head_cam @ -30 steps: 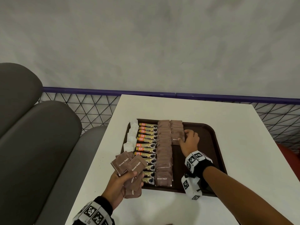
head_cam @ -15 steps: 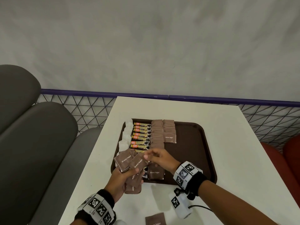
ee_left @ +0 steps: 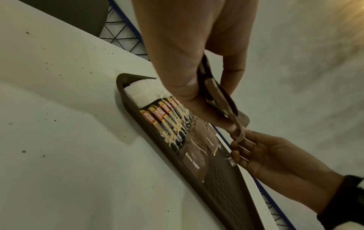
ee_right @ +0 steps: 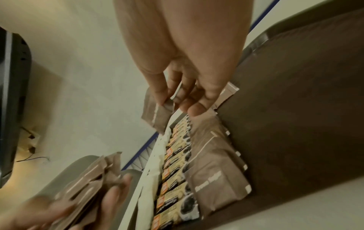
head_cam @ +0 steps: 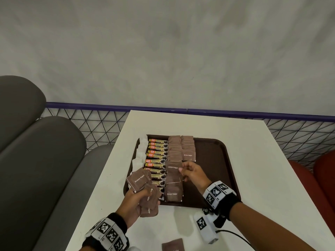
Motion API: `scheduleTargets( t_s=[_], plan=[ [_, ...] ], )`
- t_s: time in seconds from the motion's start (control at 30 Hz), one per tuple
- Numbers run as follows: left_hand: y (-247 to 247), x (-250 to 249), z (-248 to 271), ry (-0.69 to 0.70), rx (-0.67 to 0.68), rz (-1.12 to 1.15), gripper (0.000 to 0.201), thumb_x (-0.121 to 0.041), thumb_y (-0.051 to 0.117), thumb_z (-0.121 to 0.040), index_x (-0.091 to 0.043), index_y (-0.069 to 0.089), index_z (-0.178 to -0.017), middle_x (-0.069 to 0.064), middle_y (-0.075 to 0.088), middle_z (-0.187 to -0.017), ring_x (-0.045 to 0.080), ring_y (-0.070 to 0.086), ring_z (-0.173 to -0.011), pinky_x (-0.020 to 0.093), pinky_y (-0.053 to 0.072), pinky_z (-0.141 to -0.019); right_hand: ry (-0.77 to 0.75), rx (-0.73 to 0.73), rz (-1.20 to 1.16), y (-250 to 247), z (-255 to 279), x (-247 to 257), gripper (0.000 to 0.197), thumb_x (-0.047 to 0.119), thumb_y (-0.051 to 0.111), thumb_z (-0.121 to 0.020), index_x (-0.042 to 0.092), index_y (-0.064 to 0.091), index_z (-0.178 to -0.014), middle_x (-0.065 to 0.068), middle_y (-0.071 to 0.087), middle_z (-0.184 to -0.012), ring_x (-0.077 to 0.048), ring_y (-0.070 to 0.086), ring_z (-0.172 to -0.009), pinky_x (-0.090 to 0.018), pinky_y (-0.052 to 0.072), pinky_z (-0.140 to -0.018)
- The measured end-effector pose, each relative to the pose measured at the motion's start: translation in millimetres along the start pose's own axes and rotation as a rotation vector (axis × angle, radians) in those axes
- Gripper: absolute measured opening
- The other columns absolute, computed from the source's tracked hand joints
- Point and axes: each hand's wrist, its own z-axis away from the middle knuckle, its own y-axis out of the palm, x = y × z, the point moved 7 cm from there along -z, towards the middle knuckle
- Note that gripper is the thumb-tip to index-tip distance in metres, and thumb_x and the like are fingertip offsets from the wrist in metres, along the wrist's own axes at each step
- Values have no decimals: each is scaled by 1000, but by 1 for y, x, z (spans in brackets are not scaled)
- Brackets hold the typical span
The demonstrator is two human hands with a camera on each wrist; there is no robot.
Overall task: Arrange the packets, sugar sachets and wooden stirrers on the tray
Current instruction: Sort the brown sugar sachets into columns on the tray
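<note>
My left hand (head_cam: 143,195) grips a fanned bundle of brown sugar sachets (head_cam: 139,180) over the near left corner of the brown tray (head_cam: 212,169). My right hand (head_cam: 182,169) pinches a single brown sugar sachet (head_cam: 173,168) by its edge, just above the long middle row of brown sachets (head_cam: 174,192). In the right wrist view thumb and fingers pinch that sachet (ee_right: 157,115). On the tray lie a column of white sachets (head_cam: 140,153), a column of coffee granule packets (head_cam: 156,160) and a short far row of brown sachets (head_cam: 188,149). No wooden stirrers are in view.
One loose brown sachet (head_cam: 173,246) lies on the white table (head_cam: 253,160) near my body. The tray's right half is bare. Grey seat backs (head_cam: 45,151) stand to the left, a mesh railing (head_cam: 90,127) runs behind the table, and a red seat (head_cam: 319,178) is on the right.
My right hand left the short far row, came back to the left hand's bundle, took one sachet and now carries it over the tray. The left hand has kept its bundle.
</note>
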Motion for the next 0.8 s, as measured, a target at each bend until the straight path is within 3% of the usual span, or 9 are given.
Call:
scheduleTargets(
  t_s=[0.13, 0.2, 0.3, 0.43, 0.63, 0.73, 0.8],
  plan=[
    [-9, 1, -3, 4, -26, -15, 27, 6, 52, -87, -7, 59, -109, 24, 66, -101, 33, 66, -80, 41, 57, -67, 7, -265, 44, -46, -10, -10, 17, 5, 54, -89, 17, 51, -78, -1, 54, -82, -9, 50, -69, -20, 41, -54],
    [-14, 1, -6, 12, -53, -22, 30, 6, 52, -86, -7, 58, -112, 25, 66, -104, 32, 68, -80, 39, 57, -63, 15, -368, 79, -65, -16, -15, 18, 4, 55, -88, 18, 50, -78, -4, 55, -82, -10, 50, -67, -21, 40, -55],
    [-19, 2, -10, 12, -78, -30, 35, 5, 54, -86, -10, 57, -117, 22, 68, -109, 32, 71, -84, 39, 57, -61, 22, -466, 161, -83, -26, -20, 21, 4, 60, -85, 20, 51, -74, -8, 59, -84, -16, 52, -71, -25, 44, -64],
    [-24, 2, -13, 8, -114, -42, 32, 1, 59, -84, -11, 60, -114, 15, 72, -100, 29, 70, -81, 36, 56, -58, 72, -513, 225, -86, -38, -26, 26, 4, 62, -83, 23, 50, -70, -10, 61, -83, -23, 55, -77, -37, 49, -78],
    [-27, 2, -17, -6, -126, -47, 28, 2, 59, -84, -13, 62, -108, 10, 74, -87, 26, 71, -73, 35, 55, -52, 159, -554, 303, -76, -55, -35, 28, 4, 62, -83, 22, 48, -66, -12, 62, -80, -25, 57, -74, -42, 53, -81],
    [-31, 2, -19, -20, -139, -36, 27, 2, 60, -84, -12, 63, -107, 11, 75, -86, 27, 71, -72, 35, 54, -50, 198, -541, 297, -69, -64, -40, 7, 3, 64, -81, 7, 58, -81, -14, 62, -81, -25, 57, -74, -40, 53, -78],
    [-34, 3, -21, -29, -145, -33, 29, 0, 61, -83, -12, 63, -109, 12, 74, -89, 29, 70, -77, 36, 55, -52, 232, -518, 315, -65, -67, -42, 16, 6, 68, -79, 5, 56, -89, -10, 61, -85, -25, 58, -78, -35, 50, -76]
  ],
)
